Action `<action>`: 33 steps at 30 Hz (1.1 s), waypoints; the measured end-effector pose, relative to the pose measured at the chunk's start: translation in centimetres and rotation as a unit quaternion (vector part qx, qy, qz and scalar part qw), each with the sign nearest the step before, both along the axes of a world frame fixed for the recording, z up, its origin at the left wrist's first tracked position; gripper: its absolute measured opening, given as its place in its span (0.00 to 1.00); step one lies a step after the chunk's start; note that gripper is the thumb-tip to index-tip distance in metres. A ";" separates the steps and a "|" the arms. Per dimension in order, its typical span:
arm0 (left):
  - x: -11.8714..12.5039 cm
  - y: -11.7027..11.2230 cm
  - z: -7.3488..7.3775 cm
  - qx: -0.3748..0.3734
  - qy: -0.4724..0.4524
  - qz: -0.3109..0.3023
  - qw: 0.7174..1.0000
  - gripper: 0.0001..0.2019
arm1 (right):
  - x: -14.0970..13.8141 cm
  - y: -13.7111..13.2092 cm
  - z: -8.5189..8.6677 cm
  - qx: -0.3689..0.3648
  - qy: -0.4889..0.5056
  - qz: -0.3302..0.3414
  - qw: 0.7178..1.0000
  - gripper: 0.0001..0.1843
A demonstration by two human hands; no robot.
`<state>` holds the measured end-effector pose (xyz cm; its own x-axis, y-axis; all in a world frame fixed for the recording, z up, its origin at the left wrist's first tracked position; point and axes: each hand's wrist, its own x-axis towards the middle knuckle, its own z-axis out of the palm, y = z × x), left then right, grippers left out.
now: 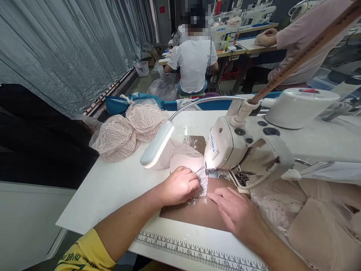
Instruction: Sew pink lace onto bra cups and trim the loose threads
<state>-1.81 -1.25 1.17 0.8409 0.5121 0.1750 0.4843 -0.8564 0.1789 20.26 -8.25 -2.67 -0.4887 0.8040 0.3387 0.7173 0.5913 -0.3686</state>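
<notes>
My left hand (180,186), fingers curled, grips a piece of white lace fabric (202,182) on the sewing machine bed. The lace runs up to the needle area under the head of a white sewing machine (225,145); the needle itself is hard to make out. Behind my left hand, a pale bra cup (184,162) joined to sheer mesh lies on the table. My right hand (234,205) rests with fingers stretched out on the brown plate (191,216), its fingertips at the lace's lower right corner.
A lit lamp (158,145) on a bendable arm reaches over the table. Lace cups (118,137) are heaped at the back left, and beige bra pieces (318,226) lie at the right. A printed ruler (194,250) runs along the front edge. Two people sit at machines beyond.
</notes>
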 end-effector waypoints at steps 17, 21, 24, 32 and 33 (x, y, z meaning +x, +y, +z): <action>-0.5 0.4 0.3 -0.118 -0.046 0.012 0.992 0.10 | -0.7 0.2 0.9 0.033 -0.026 0.017 0.999 0.21; -0.6 0.4 0.3 -0.134 -0.052 0.010 0.990 0.10 | -1.1 0.2 1.8 0.006 -0.050 0.022 0.998 0.20; -0.7 0.4 0.3 -0.140 -0.049 0.006 0.989 0.08 | -1.0 0.0 2.0 0.013 -0.034 0.030 0.999 0.19; -1.2 0.4 0.0 -0.100 -0.027 -0.066 0.992 0.12 | -0.7 -0.3 1.5 -0.012 -0.015 0.040 0.999 0.19; -1.2 0.4 0.0 -0.087 -0.023 -0.069 0.994 0.12 | -0.7 -0.3 1.5 -0.015 -0.014 0.040 0.999 0.19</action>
<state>-3.04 -0.86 1.19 0.8983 0.4182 0.1348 0.3519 -0.8684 0.3492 19.55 -8.51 -1.13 -0.5605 0.7714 0.3012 0.6783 0.6363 -0.3674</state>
